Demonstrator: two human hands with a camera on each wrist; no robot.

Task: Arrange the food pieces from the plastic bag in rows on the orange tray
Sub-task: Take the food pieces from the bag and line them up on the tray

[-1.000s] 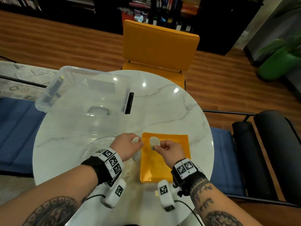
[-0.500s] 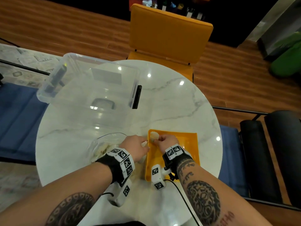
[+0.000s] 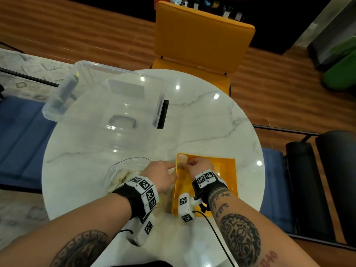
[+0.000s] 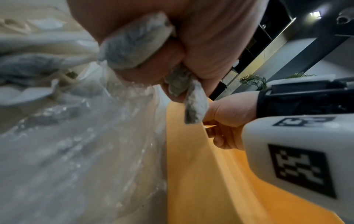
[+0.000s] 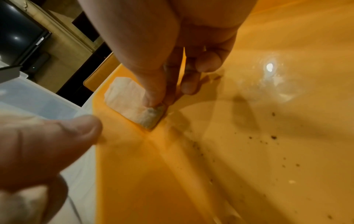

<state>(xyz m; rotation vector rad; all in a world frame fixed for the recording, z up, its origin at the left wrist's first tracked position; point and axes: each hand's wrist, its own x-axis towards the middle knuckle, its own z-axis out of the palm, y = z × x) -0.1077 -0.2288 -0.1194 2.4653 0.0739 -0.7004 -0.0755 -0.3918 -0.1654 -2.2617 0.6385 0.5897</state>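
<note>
On my far left a clear storage box sits on the white marble table, with a black latch on its right side. Nearer me, the plastic bag lies crumpled and see-through on the table, its right side up against the tray's left wall, and pale pieces show through it.

My left hand hovers over the bag's right end, just left of the tray. In the left wrist view the fingers are clenched around two food pieces: flat, pale grey-white slabs with a rough, fibrous face and ragged ends, one poking down from the fist toward the tray's edge.

Moving right, the orange tray sits on the near right part of the table, a shallow square dish with sloped walls and dark crumbs scattered over its floor. Its far left corner has one placed piece, a whitish rectangle leaning against the left wall, greyer at its near end.

My right hand is over that corner. The right wrist view shows the thumb and fingertips pinching the near end of that piece, which touches the tray.

Beyond the table stands an orange chair.
</note>
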